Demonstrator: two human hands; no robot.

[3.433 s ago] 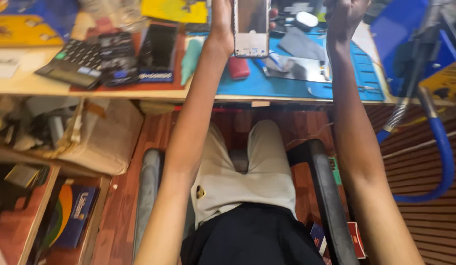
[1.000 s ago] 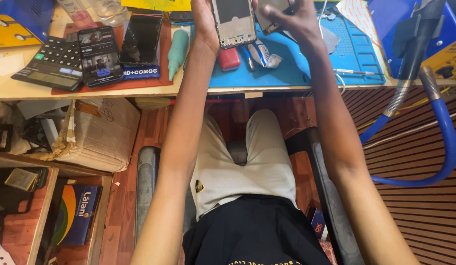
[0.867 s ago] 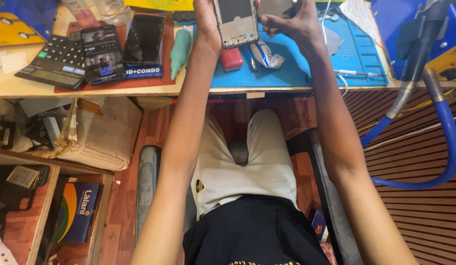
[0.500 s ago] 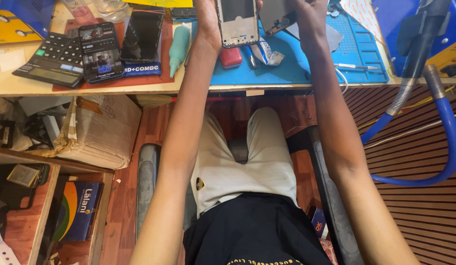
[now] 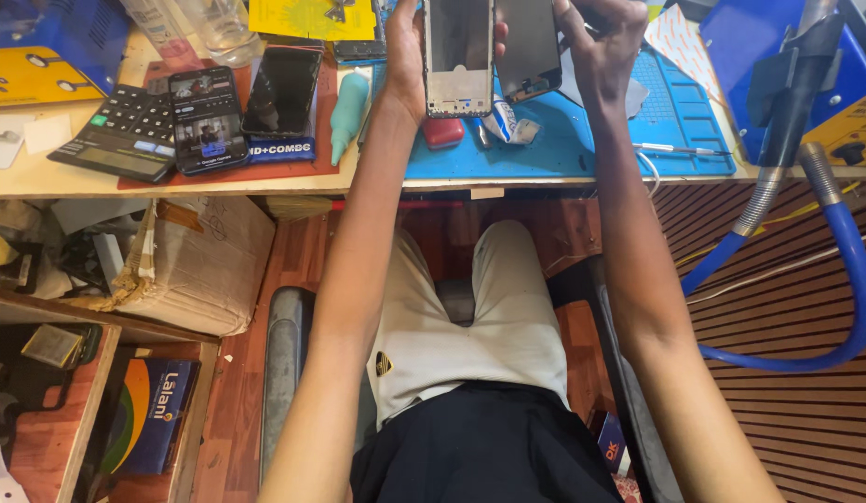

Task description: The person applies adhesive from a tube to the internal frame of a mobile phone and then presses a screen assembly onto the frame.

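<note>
The left hand grips a phone frame upright over the blue mat. The right hand holds a dark screen panel just beside it. A red case lies below on the surface.

bare forearms, no sleeves in view; pale beige shorts with a small dark badge; black shirt.
</note>
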